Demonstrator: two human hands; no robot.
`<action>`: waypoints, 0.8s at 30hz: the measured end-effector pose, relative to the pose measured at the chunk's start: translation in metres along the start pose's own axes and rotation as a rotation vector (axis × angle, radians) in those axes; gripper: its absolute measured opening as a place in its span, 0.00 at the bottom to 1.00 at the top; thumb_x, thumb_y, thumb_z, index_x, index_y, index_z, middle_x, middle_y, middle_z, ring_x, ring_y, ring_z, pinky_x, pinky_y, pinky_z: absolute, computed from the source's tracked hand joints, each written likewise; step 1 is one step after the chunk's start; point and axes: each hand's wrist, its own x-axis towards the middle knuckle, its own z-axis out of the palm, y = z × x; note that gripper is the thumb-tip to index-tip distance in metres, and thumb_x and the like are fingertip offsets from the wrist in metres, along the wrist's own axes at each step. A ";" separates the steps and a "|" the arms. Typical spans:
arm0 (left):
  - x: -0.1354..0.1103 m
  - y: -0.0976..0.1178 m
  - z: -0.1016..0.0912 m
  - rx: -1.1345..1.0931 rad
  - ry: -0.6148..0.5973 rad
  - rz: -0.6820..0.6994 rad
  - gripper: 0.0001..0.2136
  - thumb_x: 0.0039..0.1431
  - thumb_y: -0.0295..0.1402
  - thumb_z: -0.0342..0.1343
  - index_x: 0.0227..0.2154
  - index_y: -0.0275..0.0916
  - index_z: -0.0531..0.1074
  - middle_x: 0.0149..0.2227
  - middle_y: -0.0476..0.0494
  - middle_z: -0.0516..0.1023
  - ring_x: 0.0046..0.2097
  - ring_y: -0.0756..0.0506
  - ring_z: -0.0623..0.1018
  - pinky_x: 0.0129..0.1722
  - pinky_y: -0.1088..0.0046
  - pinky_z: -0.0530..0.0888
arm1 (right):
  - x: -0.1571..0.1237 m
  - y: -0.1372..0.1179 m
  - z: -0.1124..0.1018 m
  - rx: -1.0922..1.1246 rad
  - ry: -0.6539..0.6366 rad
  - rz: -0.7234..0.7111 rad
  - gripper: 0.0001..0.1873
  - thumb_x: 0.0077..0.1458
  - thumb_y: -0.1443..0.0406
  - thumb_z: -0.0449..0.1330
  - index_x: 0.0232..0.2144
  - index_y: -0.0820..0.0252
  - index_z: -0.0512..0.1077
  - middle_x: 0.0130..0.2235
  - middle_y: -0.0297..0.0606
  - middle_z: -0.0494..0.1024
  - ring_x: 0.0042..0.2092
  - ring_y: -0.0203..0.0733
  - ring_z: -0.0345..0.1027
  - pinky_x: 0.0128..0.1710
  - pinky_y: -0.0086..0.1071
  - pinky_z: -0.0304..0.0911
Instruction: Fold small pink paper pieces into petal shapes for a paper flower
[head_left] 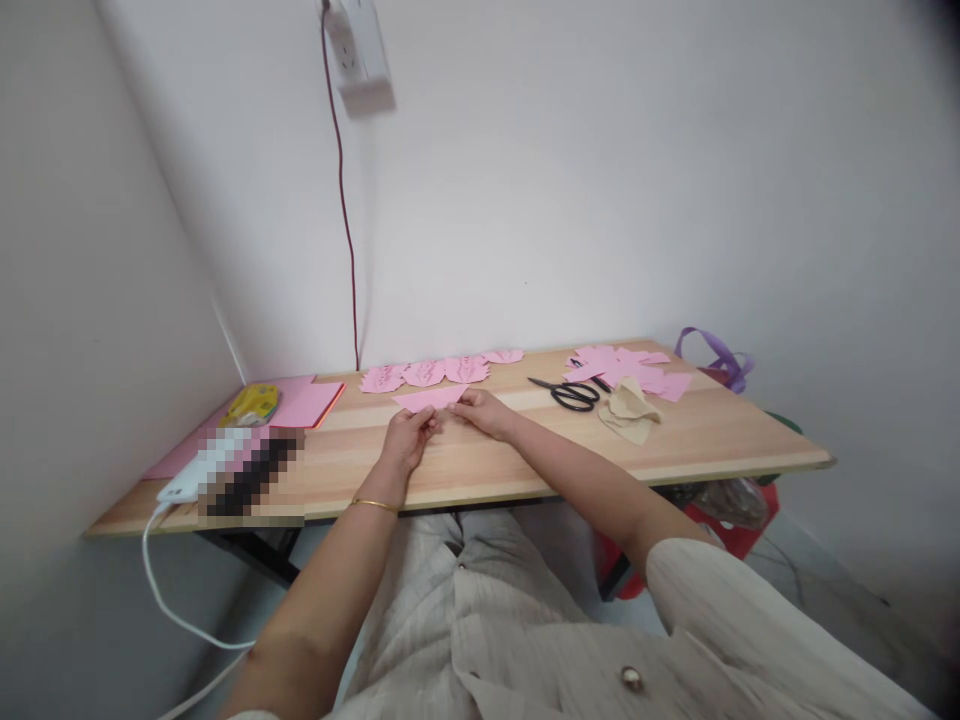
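Between my two hands, over the middle of the table, is a piece of pink paper (430, 399) with a long straight upper edge and slanting ends. My left hand (409, 436) pinches its lower edge, fingers closed. At the right part of the same edge, my right hand (484, 412) grips the paper between thumb and fingers. Just behind it, several pink paper cut-outs (424, 373) with cut patterns lie in a row along the wall. Black-handled scissors (574, 396) rest to the right of my right hand, blades pointing left.
Pink paper scraps (622, 368) are heaped at the back right, with a crumpled tan paper (631, 412) in front. At left lie pink paper sheets (304, 405), a yellow packet (252, 403) and a white device (202, 468) with a cable. A purple strap (712, 348) hangs beyond the right edge.
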 end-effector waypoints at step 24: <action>0.002 -0.003 -0.002 0.011 -0.031 -0.011 0.14 0.37 0.37 0.68 0.23 0.33 0.71 0.24 0.43 0.76 0.25 0.51 0.73 0.31 0.71 0.73 | 0.001 0.008 -0.002 -0.060 -0.043 -0.049 0.23 0.46 0.51 0.62 0.35 0.66 0.76 0.31 0.37 0.77 0.29 0.33 0.62 0.30 0.26 0.57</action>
